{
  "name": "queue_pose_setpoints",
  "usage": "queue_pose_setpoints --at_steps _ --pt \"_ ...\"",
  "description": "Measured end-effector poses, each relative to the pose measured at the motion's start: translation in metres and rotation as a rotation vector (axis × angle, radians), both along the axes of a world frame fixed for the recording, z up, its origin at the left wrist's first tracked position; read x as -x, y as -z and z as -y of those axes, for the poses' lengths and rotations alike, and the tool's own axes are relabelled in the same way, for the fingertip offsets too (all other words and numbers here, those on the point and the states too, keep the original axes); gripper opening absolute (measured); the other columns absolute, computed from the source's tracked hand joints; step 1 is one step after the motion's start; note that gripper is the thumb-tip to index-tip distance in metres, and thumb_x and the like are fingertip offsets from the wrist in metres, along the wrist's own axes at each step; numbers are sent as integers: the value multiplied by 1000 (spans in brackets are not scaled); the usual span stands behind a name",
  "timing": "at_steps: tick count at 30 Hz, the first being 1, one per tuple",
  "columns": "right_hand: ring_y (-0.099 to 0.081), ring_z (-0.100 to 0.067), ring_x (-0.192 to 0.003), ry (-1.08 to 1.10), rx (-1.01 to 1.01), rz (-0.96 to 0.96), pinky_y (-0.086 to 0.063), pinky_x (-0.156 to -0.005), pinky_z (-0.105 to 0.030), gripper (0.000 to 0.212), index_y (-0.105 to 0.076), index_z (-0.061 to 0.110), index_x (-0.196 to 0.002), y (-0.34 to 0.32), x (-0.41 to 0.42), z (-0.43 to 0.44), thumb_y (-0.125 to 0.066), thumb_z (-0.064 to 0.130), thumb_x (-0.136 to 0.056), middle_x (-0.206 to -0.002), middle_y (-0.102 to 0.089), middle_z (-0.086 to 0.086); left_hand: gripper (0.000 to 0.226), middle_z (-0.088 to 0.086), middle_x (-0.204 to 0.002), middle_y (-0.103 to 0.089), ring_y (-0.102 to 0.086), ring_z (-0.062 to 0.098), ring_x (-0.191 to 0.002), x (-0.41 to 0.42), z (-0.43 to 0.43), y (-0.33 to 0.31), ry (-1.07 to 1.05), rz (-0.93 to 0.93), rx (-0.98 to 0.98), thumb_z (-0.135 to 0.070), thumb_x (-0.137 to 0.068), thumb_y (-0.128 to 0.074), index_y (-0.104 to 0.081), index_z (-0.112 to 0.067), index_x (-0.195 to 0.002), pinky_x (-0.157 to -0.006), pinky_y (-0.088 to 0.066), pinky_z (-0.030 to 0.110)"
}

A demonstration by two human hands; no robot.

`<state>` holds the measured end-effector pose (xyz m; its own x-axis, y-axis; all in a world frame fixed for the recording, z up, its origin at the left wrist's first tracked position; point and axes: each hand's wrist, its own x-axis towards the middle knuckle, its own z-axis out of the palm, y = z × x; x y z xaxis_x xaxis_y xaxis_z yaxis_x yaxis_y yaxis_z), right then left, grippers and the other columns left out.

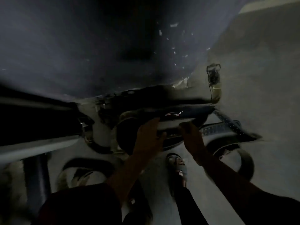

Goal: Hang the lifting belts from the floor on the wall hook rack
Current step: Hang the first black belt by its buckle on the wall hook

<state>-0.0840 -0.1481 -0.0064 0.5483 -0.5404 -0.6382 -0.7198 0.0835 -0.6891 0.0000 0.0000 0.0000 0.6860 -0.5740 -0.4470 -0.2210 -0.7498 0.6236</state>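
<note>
The scene is dark and blurred. Both hands grip one wide dark lifting belt (186, 113) with a small pale logo, held just above the floor. My left hand (150, 135) clasps its lower edge on the left, and my right hand (190, 135) holds it about a hand's width to the right. More belts lie on the pale floor: a studded strap (227, 125) at the right, a curled belt (243, 159) at the lower right, another loop (90, 166) at the lower left. The wall hook rack is not in view.
A dark blue wall (81, 46) rises ahead, meeting the floor behind the belts. A long pale bar or bench edge (32, 148) crosses the left side. My sandalled foot (177, 168) stands between my arms. A small metal fitting (213, 73) sits by the wall at the right.
</note>
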Motion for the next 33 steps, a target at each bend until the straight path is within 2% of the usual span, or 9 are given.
queue_pose_setpoints --at_steps 5,9,11,15,19,22,26,30,33 --pt "-60 -29 -109 68 -126 -27 -51 -97 -46 29 -55 4 -125 118 -12 45 -59 10 -97 -116 -63 -13 74 15 -157 -37 -32 33 -147 -14 56 109 150 119 -3 -38 -90 -55 -29 -10 -154 -120 -24 53" --pt "-61 -24 -101 129 -215 6 -50 -91 -41 14 -58 21 -99 189 -17 64 -58 7 -97 -101 -64 -3 80 5 -168 -8 -1 27 -155 -36 94 179 320 231 -101 -32 -94 -60 -13 -17 -158 -123 1 48" --pt "-61 -20 -98 137 -240 33 -49 -89 -37 15 -57 20 -98 209 -18 69 -58 5 -97 -99 -64 -1 85 5 -168 -7 0 27 -155 -47 107 200 391 279 -140 -29 -92 -61 -10 -17 -159 -123 6 47" --pt "-60 -21 -105 162 -311 27 -48 -95 -36 17 -58 15 -108 223 -17 70 -53 2 -98 -107 -64 -3 85 9 -162 -25 -25 33 -148 -56 126 222 285 103 -164 -30 -92 -65 -12 -19 -159 -121 -21 47" --pt "-59 -29 -121 156 -299 -13 -47 -106 -45 32 -55 3 -130 210 -12 72 -52 16 -101 -128 -62 -15 33 16 -132 -51 -46 34 -125 -42 134 217 251 121 -231 -28 -98 -58 -58 -10 -126 -99 -39 39" --pt "-58 -30 -123 135 -288 -33 -45 -108 -50 34 -53 7 -134 191 -5 69 -49 19 -103 -130 -61 -15 14 14 -109 -59 -57 31 -104 -20 126 198 141 82 -118 -17 -99 -54 -57 -7 -107 -82 -45 39" --pt "-57 -21 -115 159 -329 -23 -46 -102 -36 33 -49 8 -136 166 5 63 -45 13 -104 -122 -60 -6 11 14 -95 -67 -66 35 -91 -8 109 167 35 13 -73 -15 -99 -52 -55 -6 -105 -80 -54 48" --pt "-61 -12 -92 285 -279 5 -52 -84 -27 25 -52 12 -123 131 7 51 -57 18 -99 -102 -62 -1 27 13 -112 -69 -63 32 -109 -10 96 115 -55 17 42 -16 -99 -52 -56 -4 -123 -101 -42 46" --pt "-58 -26 -117 439 -203 -43 -54 -98 -44 78 -44 19 -136 102 8 38 -70 55 -72 -134 -53 -10 23 7 -99 -61 -59 21 -99 -11 88 65 -157 10 181 -10 -97 -55 -58 4 -115 -92 -41 33"
